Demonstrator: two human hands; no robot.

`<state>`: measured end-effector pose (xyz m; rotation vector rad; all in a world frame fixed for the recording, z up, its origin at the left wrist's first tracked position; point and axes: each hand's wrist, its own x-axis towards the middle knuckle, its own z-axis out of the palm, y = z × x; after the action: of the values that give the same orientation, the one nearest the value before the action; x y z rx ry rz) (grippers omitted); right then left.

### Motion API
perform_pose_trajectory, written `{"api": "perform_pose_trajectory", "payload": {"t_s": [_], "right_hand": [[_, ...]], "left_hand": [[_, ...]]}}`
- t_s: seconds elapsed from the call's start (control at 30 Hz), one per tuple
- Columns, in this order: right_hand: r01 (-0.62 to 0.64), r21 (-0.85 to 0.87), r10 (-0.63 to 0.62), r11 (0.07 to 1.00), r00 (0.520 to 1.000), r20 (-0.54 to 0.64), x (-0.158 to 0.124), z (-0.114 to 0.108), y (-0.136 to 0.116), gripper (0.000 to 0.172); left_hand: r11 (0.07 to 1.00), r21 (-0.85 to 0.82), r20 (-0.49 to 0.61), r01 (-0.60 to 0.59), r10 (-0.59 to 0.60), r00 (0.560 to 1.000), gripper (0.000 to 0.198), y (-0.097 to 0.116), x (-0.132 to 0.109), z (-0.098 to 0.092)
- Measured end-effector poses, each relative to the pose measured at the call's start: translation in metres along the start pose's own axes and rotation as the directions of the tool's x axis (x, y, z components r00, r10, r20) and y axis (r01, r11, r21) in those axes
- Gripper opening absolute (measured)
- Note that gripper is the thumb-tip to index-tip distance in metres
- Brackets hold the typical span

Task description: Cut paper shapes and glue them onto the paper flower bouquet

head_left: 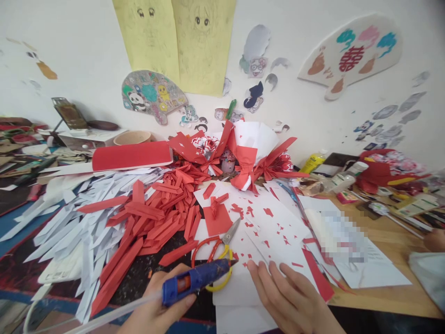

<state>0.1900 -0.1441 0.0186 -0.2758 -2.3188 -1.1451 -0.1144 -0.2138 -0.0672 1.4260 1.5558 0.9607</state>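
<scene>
My left hand [158, 308] is wrapped round a blue hot glue gun [196, 279], its nozzle pointing right toward my other hand; a clear glue stick trails out behind it to the lower left. My right hand [290, 297] lies flat, fingers stretched out, on white paper [274, 227] dotted with small red snippets. Red-and-yellow-handled scissors [217, 253] lie just beyond the glue gun's tip. A red paper square [217, 218] with a folded red piece on it sits behind the scissors.
A heap of folded red paper strips [156, 218] and white strips [69, 232] covers the left of the table. Red-and-white paper bouquets [248, 153] stand at the back by the decorated wall. A long red box [132, 155], a bowl, bottles and clutter lie round the edges.
</scene>
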Motion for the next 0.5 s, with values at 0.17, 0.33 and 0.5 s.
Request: {"api": "perform_pose_trajectory", "payload": {"t_s": [0.17, 0.33, 0.5], "right_hand": [[-0.346, 0.102, 0.347, 0.933, 0.938, 0.003, -0.004, 0.007, 0.004, 0.023], [-0.772, 0.424, 0.84, 0.473, 0.54, 0.047, -0.004, 0.048, 0.054, 0.007], [-0.743, 0.644, 0.949, -0.183, 0.038, 0.314, -0.003, 0.11, 0.137, 0.02]], "left_hand": [[0.986, -0.157, -0.017, 0.063, -0.066, 0.998, 0.042, -0.01, 0.011, 0.008], [0.933, -0.358, -0.046, 0.045, -0.066, 0.997, 0.043, 0.005, 0.03, 0.023], [0.882, -0.459, 0.047, 0.111, -0.101, 0.994, 0.055, 0.002, 0.049, 0.027]]}}
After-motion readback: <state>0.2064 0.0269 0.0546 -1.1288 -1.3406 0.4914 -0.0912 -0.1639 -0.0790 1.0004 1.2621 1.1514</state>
